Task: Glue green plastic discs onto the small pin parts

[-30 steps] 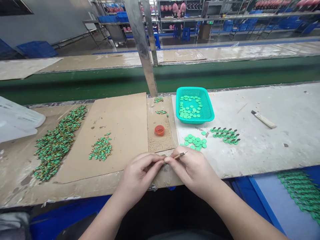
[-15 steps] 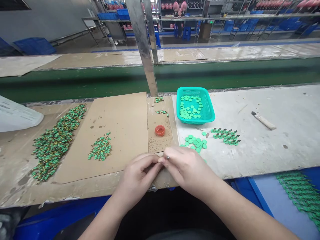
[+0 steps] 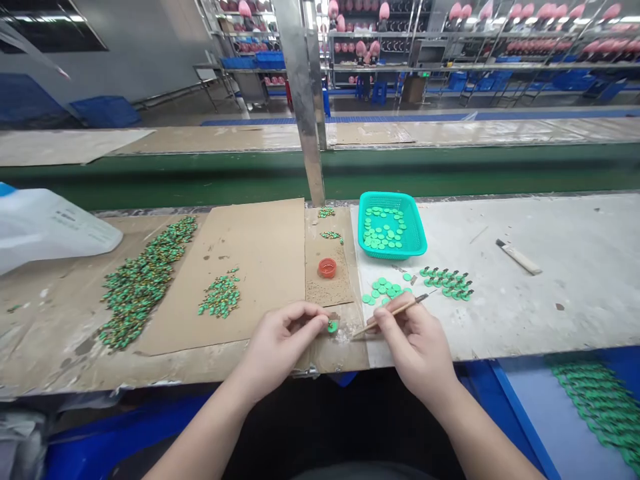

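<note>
My left hand (image 3: 285, 340) pinches a small green round piece (image 3: 333, 326) just above the near edge of the bench. My right hand (image 3: 413, 340) grips a thin wooden-handled brush (image 3: 393, 311), its handle slanting up to the right and its tip low near the green piece. A small red cap (image 3: 327, 268) stands on a brown strip just beyond the hands. Loose green discs (image 3: 383, 290) lie right of it.
A teal basket (image 3: 419, 233) holds several green discs. A row of green pieces with dark clips (image 3: 447, 280) lies right of the loose discs. Green piles (image 3: 143, 280) (image 3: 220, 297) sit on cardboard at left. Far right lies a small knife-like tool (image 3: 517, 256); an upright metal post (image 3: 303, 107) behind.
My hands have drawn apart: the right one moved right and turned the brush so its handle points up right. The green piece now shows in my left fingers. The camera tilted up a little.
</note>
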`<state>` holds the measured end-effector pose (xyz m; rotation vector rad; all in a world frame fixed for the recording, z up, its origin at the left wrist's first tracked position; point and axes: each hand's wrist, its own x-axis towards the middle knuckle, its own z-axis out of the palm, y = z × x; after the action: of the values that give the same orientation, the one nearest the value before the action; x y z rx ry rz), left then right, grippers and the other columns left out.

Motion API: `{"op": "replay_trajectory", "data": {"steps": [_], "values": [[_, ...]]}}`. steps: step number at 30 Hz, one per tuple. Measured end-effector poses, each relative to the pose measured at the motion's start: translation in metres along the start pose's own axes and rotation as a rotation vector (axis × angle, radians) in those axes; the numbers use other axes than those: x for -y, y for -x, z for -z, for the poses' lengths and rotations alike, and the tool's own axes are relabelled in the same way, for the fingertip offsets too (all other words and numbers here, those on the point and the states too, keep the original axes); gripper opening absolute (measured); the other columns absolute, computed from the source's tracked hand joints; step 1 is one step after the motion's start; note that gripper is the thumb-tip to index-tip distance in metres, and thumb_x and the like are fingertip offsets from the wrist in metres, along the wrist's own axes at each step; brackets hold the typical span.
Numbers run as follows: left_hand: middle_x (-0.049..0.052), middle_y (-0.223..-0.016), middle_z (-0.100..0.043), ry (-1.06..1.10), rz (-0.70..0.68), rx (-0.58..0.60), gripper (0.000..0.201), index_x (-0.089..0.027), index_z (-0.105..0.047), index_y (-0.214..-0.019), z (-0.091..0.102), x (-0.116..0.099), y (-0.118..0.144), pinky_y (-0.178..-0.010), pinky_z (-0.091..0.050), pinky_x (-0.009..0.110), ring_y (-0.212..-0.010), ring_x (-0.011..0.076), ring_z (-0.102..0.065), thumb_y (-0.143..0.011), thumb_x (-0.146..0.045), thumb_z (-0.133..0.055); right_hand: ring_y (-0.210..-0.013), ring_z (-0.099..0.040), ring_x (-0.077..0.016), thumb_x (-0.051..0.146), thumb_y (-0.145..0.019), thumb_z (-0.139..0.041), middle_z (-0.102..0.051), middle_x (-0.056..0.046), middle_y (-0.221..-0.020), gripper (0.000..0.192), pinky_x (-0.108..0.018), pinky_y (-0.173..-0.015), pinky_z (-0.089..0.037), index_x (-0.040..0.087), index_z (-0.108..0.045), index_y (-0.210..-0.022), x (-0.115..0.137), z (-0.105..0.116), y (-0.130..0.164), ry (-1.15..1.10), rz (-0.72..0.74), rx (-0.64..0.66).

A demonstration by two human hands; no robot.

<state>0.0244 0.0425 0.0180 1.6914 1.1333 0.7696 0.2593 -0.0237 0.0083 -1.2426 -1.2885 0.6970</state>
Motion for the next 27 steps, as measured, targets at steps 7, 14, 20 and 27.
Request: {"op": "replay_trajectory", "data": {"steps": [7, 14, 20, 27], "values": [[0.006, -0.090, -0.077, 0.175, 0.094, 0.082, 0.036, -0.020, -0.081, -0.094, 0.018, -0.037, 0.016, -0.075, -0.057, 0.025, -0.081, 0.0170, -0.068, -0.098, -0.056, -0.078, -0.072, -0.082, -0.0218, 0.046, -0.111, -0.069, -0.076, -0.004, -0.080, 0.035, -0.031, -0.069, -0.069, 0.023, -0.070, -0.086, -0.015, -0.003, 0.019, -0.068, -0.096, 0.046], [0.004, -0.083, -0.073, 0.291, 0.096, 0.114, 0.034, -0.020, -0.078, -0.088, 0.021, -0.054, 0.024, -0.070, -0.055, 0.024, -0.075, 0.0151, -0.064, -0.096, -0.052, -0.084, -0.068, -0.081, -0.0220, 0.052, -0.110, -0.070, -0.076, -0.005, -0.077, 0.039, -0.031, -0.066, -0.070, 0.023, -0.071, -0.083, -0.011, -0.001, 0.018, -0.063, -0.074, 0.037], [0.004, -0.081, -0.074, 0.364, 0.112, 0.137, 0.034, -0.020, -0.077, -0.088, 0.020, -0.060, 0.029, -0.073, -0.061, 0.026, -0.075, 0.0165, -0.069, -0.096, -0.052, -0.085, -0.065, -0.079, -0.0224, 0.055, -0.108, -0.071, -0.074, -0.004, -0.075, 0.041, -0.032, -0.064, -0.070, 0.023, -0.070, -0.082, -0.014, -0.003, 0.019, -0.066, -0.074, 0.025], [0.004, -0.076, -0.073, 0.383, 0.103, 0.140, 0.036, -0.020, -0.077, -0.083, 0.020, -0.069, 0.029, -0.072, -0.064, 0.029, -0.071, 0.0180, -0.071, -0.093, -0.053, -0.087, -0.065, -0.078, -0.0224, 0.056, -0.109, -0.069, -0.075, -0.005, -0.076, 0.044, -0.032, -0.064, -0.069, 0.024, -0.070, -0.080, -0.017, -0.004, 0.022, -0.050, -0.051, 0.032]]}}
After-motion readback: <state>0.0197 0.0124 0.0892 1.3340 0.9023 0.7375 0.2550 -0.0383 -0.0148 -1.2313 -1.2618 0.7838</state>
